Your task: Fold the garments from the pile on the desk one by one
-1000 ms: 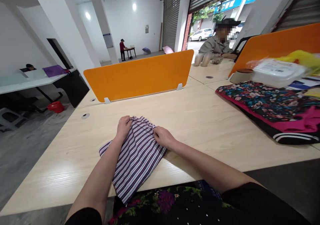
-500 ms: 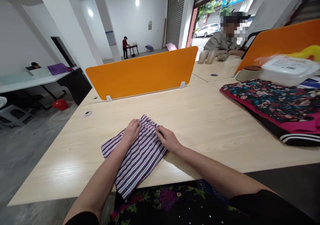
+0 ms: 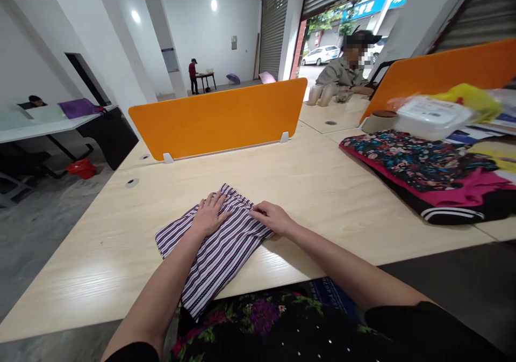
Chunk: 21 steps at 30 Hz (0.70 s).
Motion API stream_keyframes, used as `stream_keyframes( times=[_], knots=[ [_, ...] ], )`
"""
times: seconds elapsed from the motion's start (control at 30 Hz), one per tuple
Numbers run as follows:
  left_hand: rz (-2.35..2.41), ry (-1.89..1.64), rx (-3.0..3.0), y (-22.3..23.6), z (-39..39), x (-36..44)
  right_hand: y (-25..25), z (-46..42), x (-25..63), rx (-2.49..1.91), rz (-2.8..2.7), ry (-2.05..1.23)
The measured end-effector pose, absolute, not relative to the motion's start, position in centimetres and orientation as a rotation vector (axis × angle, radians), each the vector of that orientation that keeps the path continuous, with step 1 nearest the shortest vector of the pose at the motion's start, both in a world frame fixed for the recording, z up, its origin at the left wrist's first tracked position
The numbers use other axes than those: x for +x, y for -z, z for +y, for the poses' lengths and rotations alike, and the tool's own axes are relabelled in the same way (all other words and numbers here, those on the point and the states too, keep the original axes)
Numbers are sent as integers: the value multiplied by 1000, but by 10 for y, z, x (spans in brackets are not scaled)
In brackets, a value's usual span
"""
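Observation:
A pair of striped shorts (image 3: 226, 265), as its gathered top edge and two legs suggest, lies spread on the pale wooden table (image 3: 318, 190). One leg hangs over the table's front edge. My left hand (image 3: 209, 214) rests flat on the upper part of the cloth, fingers spread. At the upper right corner, my right hand (image 3: 274, 218) has its thumb and fingers closed on the cloth's edge. Small creases run between the two hands.
An orange divider (image 3: 221, 117) stands along the far side. To the right lie folded floral clothes (image 3: 415, 160), with a white plastic box (image 3: 435, 112) and a yellow bag (image 3: 467, 101) behind them. A person (image 3: 342, 72) sits beyond some jars (image 3: 322, 94).
My left hand has opened from a curled grip to lying flat on the cloth. My right hand stays at the edge with its fingers straighter. The view has turned slightly right.

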<state>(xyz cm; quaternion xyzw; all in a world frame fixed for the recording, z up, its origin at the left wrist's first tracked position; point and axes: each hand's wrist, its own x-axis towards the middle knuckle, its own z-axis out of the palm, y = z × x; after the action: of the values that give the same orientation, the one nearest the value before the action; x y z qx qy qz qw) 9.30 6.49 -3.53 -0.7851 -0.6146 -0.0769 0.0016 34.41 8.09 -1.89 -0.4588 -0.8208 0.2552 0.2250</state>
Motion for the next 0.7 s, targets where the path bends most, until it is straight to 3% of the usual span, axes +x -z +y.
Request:
stream_keyframes(
  times=[0.17,0.33,0.47,0.57,0.63,0.7],
  knots=[
    [-1921,278,-2470,39,67,92,16,71,340,-1134,-2245,-665],
    [-1918,328,-2440,40,67,91,24,84,338,-981,-1839,-1046],
    [-1951,313,-2426,39,67,91,31,97,339,-1095,-1722,-1291],
    [-1963,282,-2428,39,67,91,31,101,341,-937,-1718,-1565],
    [-1967,264,-2422,39,67,92,33,105,343,-907,-1692,-1538],
    [-1965,257,-2419,39,66,92,36,110,346,-1055,-1647,-1295]
  ],
)
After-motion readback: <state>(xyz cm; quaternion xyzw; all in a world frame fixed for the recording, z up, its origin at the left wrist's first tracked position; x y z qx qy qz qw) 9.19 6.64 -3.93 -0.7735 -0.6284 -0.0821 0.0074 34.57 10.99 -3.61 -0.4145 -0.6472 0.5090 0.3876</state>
